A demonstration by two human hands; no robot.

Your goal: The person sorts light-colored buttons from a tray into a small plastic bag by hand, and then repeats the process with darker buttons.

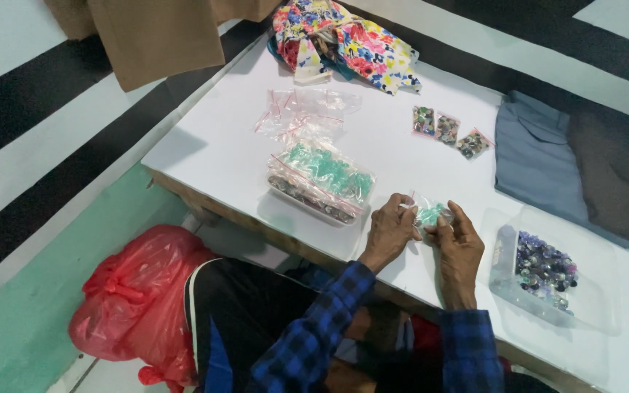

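Both my hands hold one small clear zip bag (428, 214) with green beads inside, just above the white table (212, 153). My left hand (389, 233) pinches the bag's left edge and my right hand (459, 244) grips its right side. A larger clear bag of green beads (327, 173) lies on a tray of dark beads (307, 199), to the left of my hands. At my right stands a clear plastic box (507, 273) holding purple and dark beads.
Three small filled bags (448, 131) lie in a row at the far middle. Empty zip bags (300, 113) are piled behind the tray. Flowered cloth (351, 40), blue-grey and dark folded cloth (536, 156) lie on the table. A red plastic bag (136, 298) sits on the floor.
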